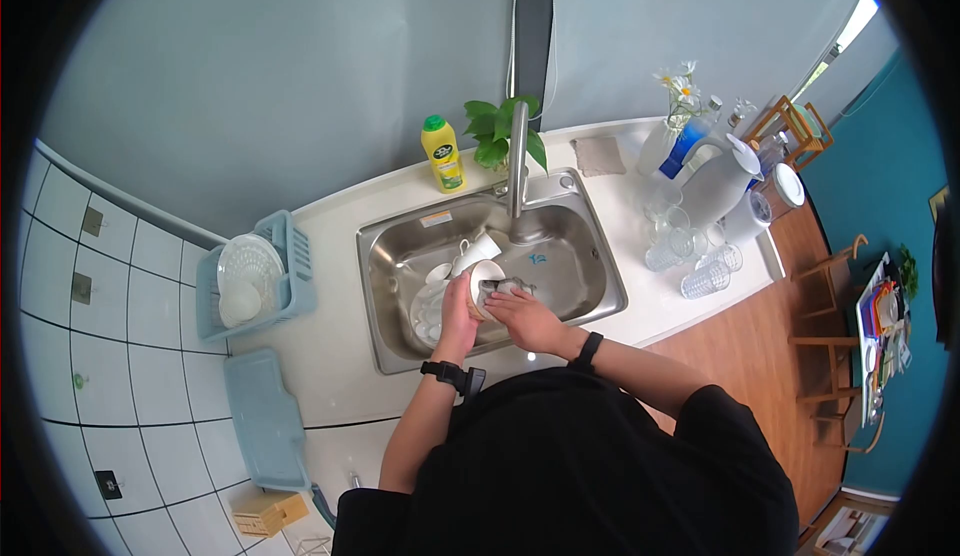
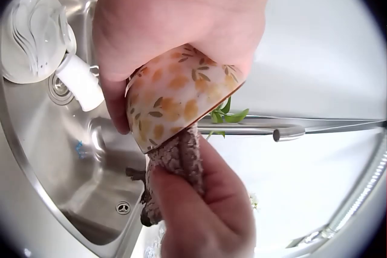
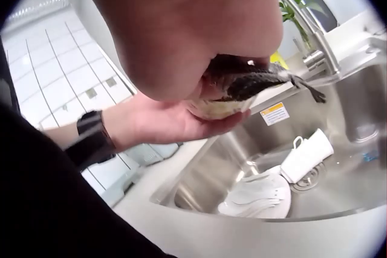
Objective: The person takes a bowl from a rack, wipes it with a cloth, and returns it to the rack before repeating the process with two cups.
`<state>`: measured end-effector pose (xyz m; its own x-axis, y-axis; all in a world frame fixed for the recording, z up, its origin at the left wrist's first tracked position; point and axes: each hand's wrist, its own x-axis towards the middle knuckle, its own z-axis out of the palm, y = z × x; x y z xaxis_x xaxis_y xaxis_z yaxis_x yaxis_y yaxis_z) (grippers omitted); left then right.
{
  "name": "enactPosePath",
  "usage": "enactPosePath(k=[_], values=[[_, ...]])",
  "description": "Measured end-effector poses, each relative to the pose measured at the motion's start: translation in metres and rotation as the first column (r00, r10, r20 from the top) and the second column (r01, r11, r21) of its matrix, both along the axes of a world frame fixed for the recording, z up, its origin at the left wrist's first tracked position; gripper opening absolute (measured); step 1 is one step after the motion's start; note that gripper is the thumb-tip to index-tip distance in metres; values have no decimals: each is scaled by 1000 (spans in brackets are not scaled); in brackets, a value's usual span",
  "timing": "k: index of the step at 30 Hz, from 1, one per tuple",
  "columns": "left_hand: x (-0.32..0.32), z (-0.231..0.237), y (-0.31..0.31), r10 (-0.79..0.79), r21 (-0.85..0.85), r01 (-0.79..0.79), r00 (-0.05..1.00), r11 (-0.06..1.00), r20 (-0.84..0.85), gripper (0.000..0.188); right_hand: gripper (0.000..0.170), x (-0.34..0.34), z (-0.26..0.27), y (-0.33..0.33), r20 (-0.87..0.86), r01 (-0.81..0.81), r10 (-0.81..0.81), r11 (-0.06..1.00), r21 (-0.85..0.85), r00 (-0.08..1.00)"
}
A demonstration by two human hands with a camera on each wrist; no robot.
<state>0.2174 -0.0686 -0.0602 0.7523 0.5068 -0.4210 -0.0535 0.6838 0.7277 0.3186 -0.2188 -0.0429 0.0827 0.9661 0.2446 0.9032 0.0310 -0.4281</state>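
Observation:
The left hand (image 1: pixel 459 318) grips a white bowl (image 1: pixel 486 278) above the sink; in the left wrist view the bowl (image 2: pixel 175 97) shows orange flowers and green leaves outside, tilted with its rim downward. The right hand (image 1: pixel 527 320) pinches a grey-brown cloth (image 2: pixel 181 156) at the bowl's rim, part of it inside. The right wrist view shows the dark cloth (image 3: pixel 245 84) under the right hand, one end hanging free, and the left hand (image 3: pixel 181 122) beneath the bowl. In the sink lie a white mug (image 3: pixel 307 155) and stacked white dishes (image 3: pixel 260 197).
A steel faucet (image 1: pixel 518 161) arches over the sink (image 1: pixel 375 328). Behind stand a yellow bottle (image 1: pixel 443 156) and a plant. Left is a blue rack (image 1: pixel 298 256) with dishes; right are glasses (image 1: pixel 706 278), a pitcher (image 1: pixel 722 181) and a folded grey cloth (image 1: pixel 599 156).

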Motion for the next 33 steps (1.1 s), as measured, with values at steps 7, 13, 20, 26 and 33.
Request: enactPosePath(k=[7,13,20,26,33], values=[[-5,2,8,-44,-128,56,994,990,97,52,34,31,40,20,-818,-73,-409,877,-475,404],[-7,10,4,-73,-189,99,988,977,139,56,49,32,38,19,-309,68,-31,991,111,951],[-5,7,6,-121,-254,161,979,954,165,54,52,14,4,8,-21,-134,137,984,116,990],[-1,-13,0,-55,-136,66,995,989,82,53,35,5,34,21,-627,-6,-186,957,-291,756],[-7,-5,-6,-95,75,81,974,994,204,55,22,32,53,27,-720,41,-323,898,-438,-614]])
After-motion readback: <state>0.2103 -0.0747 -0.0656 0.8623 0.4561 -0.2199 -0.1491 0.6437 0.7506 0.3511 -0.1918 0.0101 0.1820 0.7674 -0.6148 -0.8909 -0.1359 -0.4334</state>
